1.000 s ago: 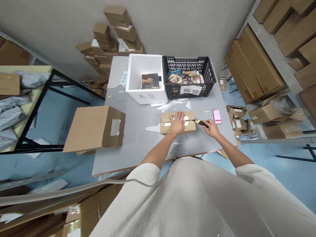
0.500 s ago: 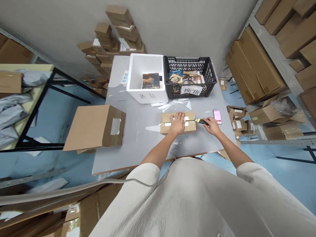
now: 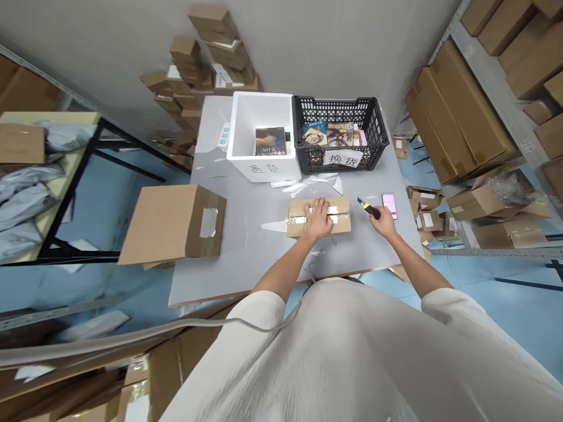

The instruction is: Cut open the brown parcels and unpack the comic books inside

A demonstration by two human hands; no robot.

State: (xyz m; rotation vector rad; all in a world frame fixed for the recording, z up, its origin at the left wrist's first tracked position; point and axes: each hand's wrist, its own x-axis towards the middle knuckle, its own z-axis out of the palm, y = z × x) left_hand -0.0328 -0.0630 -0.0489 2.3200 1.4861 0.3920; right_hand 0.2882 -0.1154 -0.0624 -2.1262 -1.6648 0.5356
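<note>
My left hand [image 3: 318, 220] lies with fingers spread on top of a small taped cardboard box [image 3: 342, 221], pressing on it near its middle. A lengthwise seam with clear tape and white label strips runs across the box top. My right hand [image 3: 383, 223] is closed around a black and yellow utility knife [image 3: 370, 209]. The knife's blade points up and left, apart from the box's right end. Just beyond that hand lies a phone [image 3: 389, 206] with a pink screen.
Behind the box stand a white foam bin [image 3: 264, 170] holding books and a black plastic crate [image 3: 303, 157] holding more books. White paper scraps [image 3: 295, 187] lie before them. A large carton [image 3: 158, 225] sits at the table's [image 3: 246, 258] left edge. Shelves with boxes flank both sides.
My right hand has drawn the utility knife off the box's right end, and its blade now tilts upward. My left hand has stayed on the box.
</note>
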